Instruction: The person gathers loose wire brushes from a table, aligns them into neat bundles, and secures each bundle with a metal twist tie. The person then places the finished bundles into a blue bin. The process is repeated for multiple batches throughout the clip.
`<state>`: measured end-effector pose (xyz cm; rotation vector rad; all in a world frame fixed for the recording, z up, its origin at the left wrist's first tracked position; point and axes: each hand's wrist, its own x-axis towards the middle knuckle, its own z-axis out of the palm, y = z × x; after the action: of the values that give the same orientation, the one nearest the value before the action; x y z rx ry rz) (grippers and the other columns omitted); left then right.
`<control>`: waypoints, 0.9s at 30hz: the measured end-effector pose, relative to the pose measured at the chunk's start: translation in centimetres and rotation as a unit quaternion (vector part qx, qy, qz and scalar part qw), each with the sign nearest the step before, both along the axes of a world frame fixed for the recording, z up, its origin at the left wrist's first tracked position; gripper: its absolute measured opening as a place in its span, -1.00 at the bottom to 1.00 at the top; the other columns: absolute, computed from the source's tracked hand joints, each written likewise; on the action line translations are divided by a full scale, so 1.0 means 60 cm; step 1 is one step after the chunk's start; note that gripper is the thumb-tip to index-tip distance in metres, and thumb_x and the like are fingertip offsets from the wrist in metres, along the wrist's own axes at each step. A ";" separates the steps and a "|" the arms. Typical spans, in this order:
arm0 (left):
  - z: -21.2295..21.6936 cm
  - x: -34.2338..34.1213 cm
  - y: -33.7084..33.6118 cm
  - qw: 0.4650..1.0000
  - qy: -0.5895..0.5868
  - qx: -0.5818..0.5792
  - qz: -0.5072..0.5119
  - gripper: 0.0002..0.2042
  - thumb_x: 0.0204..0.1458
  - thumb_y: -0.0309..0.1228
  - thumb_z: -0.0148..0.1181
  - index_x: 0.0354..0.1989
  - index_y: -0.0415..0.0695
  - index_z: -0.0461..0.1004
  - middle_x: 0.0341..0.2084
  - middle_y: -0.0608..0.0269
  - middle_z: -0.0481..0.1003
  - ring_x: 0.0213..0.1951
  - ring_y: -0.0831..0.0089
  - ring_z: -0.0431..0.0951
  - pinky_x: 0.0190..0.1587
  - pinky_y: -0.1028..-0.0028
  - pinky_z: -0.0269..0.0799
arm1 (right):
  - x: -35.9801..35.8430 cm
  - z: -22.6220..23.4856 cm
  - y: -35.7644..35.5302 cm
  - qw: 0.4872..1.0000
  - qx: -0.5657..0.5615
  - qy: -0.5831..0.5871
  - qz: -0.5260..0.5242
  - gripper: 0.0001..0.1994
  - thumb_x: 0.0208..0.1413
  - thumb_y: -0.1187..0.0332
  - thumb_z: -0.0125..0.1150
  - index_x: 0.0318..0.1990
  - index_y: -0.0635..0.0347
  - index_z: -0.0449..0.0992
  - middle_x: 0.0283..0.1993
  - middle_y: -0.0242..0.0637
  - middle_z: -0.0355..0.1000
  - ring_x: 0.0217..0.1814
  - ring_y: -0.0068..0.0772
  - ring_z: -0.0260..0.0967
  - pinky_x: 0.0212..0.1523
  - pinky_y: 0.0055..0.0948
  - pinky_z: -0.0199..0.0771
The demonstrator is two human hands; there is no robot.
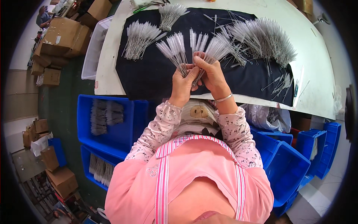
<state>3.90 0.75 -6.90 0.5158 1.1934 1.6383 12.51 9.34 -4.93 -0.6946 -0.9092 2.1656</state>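
My left hand [182, 85] is closed around the wire handles of a fanned bunch of thin white-bristled tube brushes [174, 45]. Close against it, my right hand [213, 76] grips a second bunch [217, 48], bristles pointing away from me. Between the two bunches stand a few separate brushes [198, 41]; which fingers hold them I cannot tell. Both hands are over the near edge of a black cloth [149, 80]. Beyond them on the cloth lie a brush bundle [140, 39] at the left, another bundle [170, 15] farther back, and a large spread heap [264, 41] at the right.
The cloth covers part of a white table [317, 71]. Loose brushes [282, 84] lie near its right edge. Blue bins stand below: one at the left [126, 123] with brushes inside, others at the right [285, 168]. Cardboard boxes [61, 35] are stacked far left, beside a white crate [91, 56].
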 end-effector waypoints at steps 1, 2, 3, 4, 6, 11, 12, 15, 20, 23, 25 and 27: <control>0.001 0.001 -0.001 1.000 -0.001 -0.002 0.002 -0.78 0.17 -0.23 0.08 -0.22 -0.11 0.31 -0.51 0.29 0.46 -0.61 0.55 0.44 -0.71 0.66 0.18 | -0.002 0.004 -0.002 1.000 0.001 -0.010 -0.003 -0.80 0.05 0.38 0.25 -0.25 0.34 0.45 -0.51 -0.34 0.40 -0.68 -0.54 0.33 -0.82 -0.58 0.25; 0.001 0.001 -0.002 1.000 -0.003 -0.003 0.004 -0.78 0.17 -0.22 0.07 -0.23 -0.11 0.31 -0.51 0.29 0.46 -0.62 0.55 0.44 -0.72 0.66 0.17 | -0.003 0.002 -0.002 1.000 -0.007 -0.009 -0.007 -0.79 0.05 0.38 0.24 -0.23 0.34 0.45 -0.50 -0.33 0.40 -0.67 -0.55 0.33 -0.81 -0.59 0.26; 0.003 0.000 -0.003 1.000 -0.012 0.002 0.007 -0.78 0.17 -0.22 0.07 -0.23 -0.11 0.31 -0.51 0.29 0.46 -0.62 0.54 0.44 -0.72 0.66 0.17 | -0.004 -0.002 -0.001 1.000 -0.015 -0.008 -0.011 -0.78 0.06 0.38 0.23 -0.22 0.35 0.46 -0.48 -0.33 0.41 -0.66 -0.55 0.34 -0.79 -0.59 0.27; 0.005 -0.001 -0.004 1.000 -0.022 0.007 0.011 -0.77 0.17 -0.21 0.07 -0.23 -0.11 0.31 -0.51 0.29 0.46 -0.62 0.54 0.45 -0.72 0.66 0.18 | -0.004 -0.006 -0.001 1.000 -0.023 -0.008 -0.015 -0.77 0.06 0.38 0.23 -0.20 0.36 0.46 -0.47 -0.33 0.41 -0.65 -0.55 0.34 -0.77 -0.60 0.28; 0.008 -0.002 -0.004 0.999 -0.039 0.015 0.020 -0.76 0.17 -0.21 0.07 -0.23 -0.13 0.30 -0.52 0.28 0.46 -0.63 0.55 0.44 -0.73 0.66 0.17 | -0.002 -0.016 0.003 0.999 -0.035 0.014 -0.021 -0.76 0.06 0.38 0.23 -0.18 0.36 0.47 -0.46 -0.34 0.42 -0.62 -0.56 0.36 -0.73 -0.61 0.30; 0.004 -0.002 -0.002 0.998 -0.052 0.020 0.017 -0.74 0.18 -0.21 0.06 -0.22 -0.16 0.27 -0.52 0.26 0.45 -0.65 0.56 0.43 -0.75 0.65 0.17 | 0.000 -0.019 0.002 0.999 -0.026 0.019 -0.010 -0.76 0.03 0.39 0.25 -0.18 0.35 0.49 -0.44 -0.35 0.43 -0.58 -0.58 0.38 -0.65 -0.63 0.33; 0.003 -0.001 -0.003 0.999 -0.042 0.015 0.020 -0.74 0.18 -0.21 0.05 -0.22 -0.16 0.27 -0.53 0.26 0.45 -0.65 0.56 0.43 -0.75 0.65 0.17 | 0.000 -0.020 0.001 1.000 -0.025 0.012 -0.009 -0.76 0.02 0.39 0.26 -0.19 0.35 0.49 -0.45 -0.35 0.43 -0.58 -0.58 0.38 -0.66 -0.62 0.33; 0.001 0.002 -0.002 1.000 -0.013 0.008 0.026 -0.75 0.18 -0.20 0.04 -0.22 -0.15 0.27 -0.54 0.26 0.45 -0.65 0.56 0.43 -0.76 0.65 0.17 | -0.004 -0.009 -0.003 0.999 0.002 -0.031 -0.010 -0.75 0.01 0.39 0.28 -0.19 0.35 0.49 -0.48 -0.36 0.43 -0.59 -0.59 0.38 -0.70 -0.63 0.31; -0.006 0.007 -0.002 0.997 -0.029 0.026 0.060 -0.75 0.19 -0.18 0.03 -0.24 -0.13 0.27 -0.56 0.26 0.45 -0.66 0.57 0.43 -0.77 0.66 0.17 | -0.008 -0.011 -0.007 0.999 0.016 -0.034 -0.018 -0.72 0.01 0.36 0.28 -0.16 0.35 0.47 -0.52 -0.36 0.43 -0.67 -0.58 0.37 -0.82 -0.63 0.22; -0.014 0.006 -0.003 0.999 -0.022 0.022 0.043 -0.74 0.19 -0.17 0.02 -0.25 -0.13 0.26 -0.56 0.25 0.44 -0.66 0.57 0.43 -0.77 0.66 0.17 | -0.004 -0.015 -0.003 1.000 -0.015 -0.014 -0.016 -0.71 0.02 0.35 0.27 -0.15 0.35 0.46 -0.51 -0.34 0.43 -0.71 -0.56 0.35 -0.86 -0.63 0.21; -0.017 0.006 -0.004 0.999 -0.004 0.010 0.037 -0.73 0.19 -0.14 0.01 -0.26 -0.11 0.28 -0.56 0.28 0.44 -0.65 0.58 0.43 -0.75 0.67 0.18 | -0.005 -0.020 -0.002 0.999 -0.018 -0.007 -0.026 -0.69 0.03 0.33 0.27 -0.14 0.36 0.46 -0.51 -0.33 0.43 -0.72 -0.55 0.35 -0.87 -0.62 0.22; -0.014 0.007 -0.005 0.999 0.035 -0.001 0.031 -0.72 0.19 -0.13 0.02 -0.24 -0.12 0.28 -0.55 0.30 0.44 -0.65 0.60 0.43 -0.73 0.68 0.20 | -0.001 -0.019 -0.003 1.000 -0.009 0.001 -0.008 -0.68 0.02 0.32 0.29 -0.14 0.36 0.45 -0.51 -0.32 0.43 -0.71 -0.55 0.35 -0.86 -0.61 0.23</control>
<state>4.32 0.47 -7.74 0.5446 1.2726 1.6833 12.43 9.16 -6.05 -0.7062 -0.8806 2.1616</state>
